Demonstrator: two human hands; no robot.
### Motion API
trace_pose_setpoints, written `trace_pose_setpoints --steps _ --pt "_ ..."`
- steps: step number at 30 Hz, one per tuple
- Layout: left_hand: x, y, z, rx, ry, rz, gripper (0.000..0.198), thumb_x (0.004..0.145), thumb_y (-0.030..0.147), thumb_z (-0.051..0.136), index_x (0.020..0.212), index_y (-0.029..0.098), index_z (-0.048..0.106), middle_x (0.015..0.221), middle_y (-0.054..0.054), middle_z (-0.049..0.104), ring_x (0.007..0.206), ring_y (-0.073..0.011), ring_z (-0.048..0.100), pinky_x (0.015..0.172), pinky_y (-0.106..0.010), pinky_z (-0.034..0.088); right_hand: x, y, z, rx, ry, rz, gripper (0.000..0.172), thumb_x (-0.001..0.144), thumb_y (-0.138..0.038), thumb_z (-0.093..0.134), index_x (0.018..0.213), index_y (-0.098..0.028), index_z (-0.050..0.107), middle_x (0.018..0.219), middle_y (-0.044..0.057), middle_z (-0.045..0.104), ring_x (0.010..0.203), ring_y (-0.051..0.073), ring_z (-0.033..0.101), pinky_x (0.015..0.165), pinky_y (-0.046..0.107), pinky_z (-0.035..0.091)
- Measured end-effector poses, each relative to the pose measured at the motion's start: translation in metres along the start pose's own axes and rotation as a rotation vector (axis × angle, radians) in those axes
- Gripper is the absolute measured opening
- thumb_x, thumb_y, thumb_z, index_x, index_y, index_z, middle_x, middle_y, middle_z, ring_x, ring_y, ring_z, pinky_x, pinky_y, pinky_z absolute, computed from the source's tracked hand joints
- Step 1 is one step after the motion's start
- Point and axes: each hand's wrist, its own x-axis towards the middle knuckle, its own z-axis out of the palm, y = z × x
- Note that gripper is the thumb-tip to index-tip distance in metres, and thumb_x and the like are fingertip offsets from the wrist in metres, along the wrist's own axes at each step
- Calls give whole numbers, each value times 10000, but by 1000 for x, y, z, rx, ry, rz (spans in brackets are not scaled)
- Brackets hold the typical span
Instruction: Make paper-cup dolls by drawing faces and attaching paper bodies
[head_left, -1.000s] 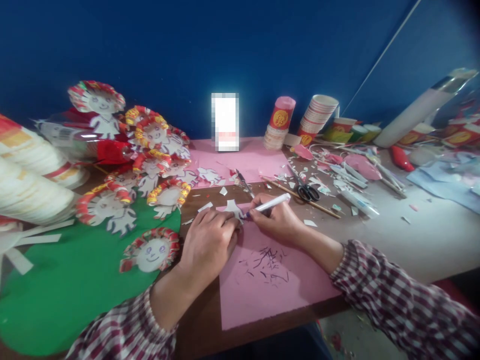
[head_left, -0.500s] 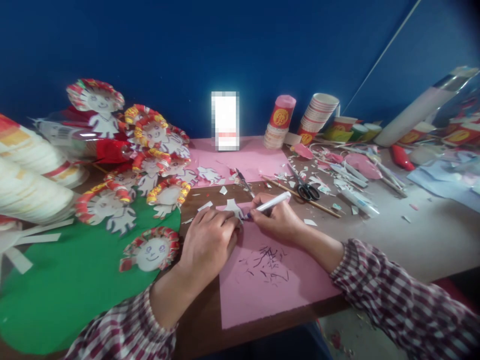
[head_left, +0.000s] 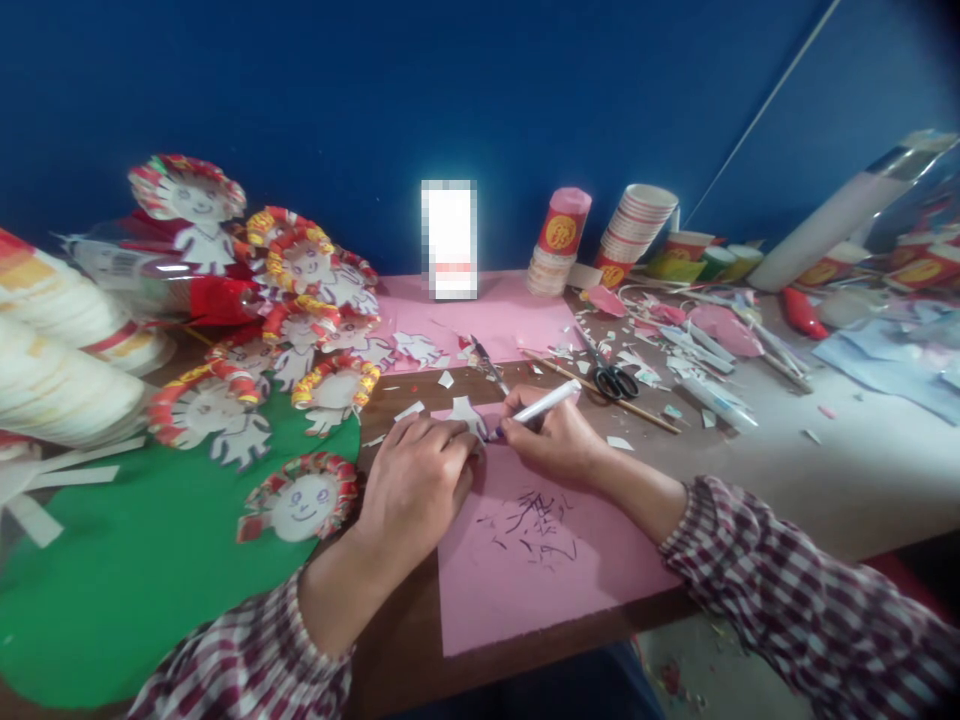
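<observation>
A small white paper cutout (head_left: pixel 466 412) is lying at the far edge of a pink sheet (head_left: pixel 555 610), close to the sheet's far left corner. The left hand (head_left: pixel 421 468) is resting over its near part, fingers bent and drawn together; their tips are hiding from view, so whether they are pinching it I cannot tell. The right hand (head_left: pixel 559 432) is holding a white marker (head_left: pixel 549 401) between closed fingers, its purplish tip pointing at the cutout's right side. Dark strokes are covering the sheet's middle, and its near edge is lying along the table's (head_left: pixel 397 650) front edge. Beyond, a dark pen-like tool (head_left: pixel 486 358), a thin stick (head_left: pixel 649 414) and black-handled scissors (head_left: pixel 616 383) are lying among paper scraps. Leftward, a smiling paper head (head_left: pixel 304 508) is resting on a green sheet (head_left: pixel 135 610). Toward the table's back edge, a stack of paper cups (head_left: pixel 637 222) is leaning.
</observation>
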Motion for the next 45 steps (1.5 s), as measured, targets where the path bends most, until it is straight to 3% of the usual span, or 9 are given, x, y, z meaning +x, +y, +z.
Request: trace_pose_setpoints --steps 29,36,39,45 --pt "-1 0 0 -9 13 9 212 824 160 534 991 170 662 1003 -87 679 978 -274 582 921 -500 437 -1 -4 -3 105 -50 30 89 819 -217 529 742 -194 490 592 -41 454 546 90 391 485 244 334" --pt "0 0 1 -21 -8 -14 208 822 152 523 990 162 647 998 -83 669 975 -271 569 909 -482 438 -1 -5 -6 41 -12 -82 48 817 -232 551 809 -188 537 678 -21 535 597 101 460 536 243 379" --pt "0 1 0 -16 -25 -20 194 826 145 510 968 171 639 963 -72 663 960 -261 568 924 -483 424 -4 -5 -7 -11 64 -142 46 808 -215 567 841 -187 553 718 -10 568 599 101 471 531 238 379" --pt "1 3 0 -6 2 -27 156 857 166 485 898 182 635 907 -69 654 902 -245 568 896 -471 434 -16 -3 -6 23 177 -80 90 855 -273 539 874 -195 581 695 -12 574 577 104 477 525 238 388"
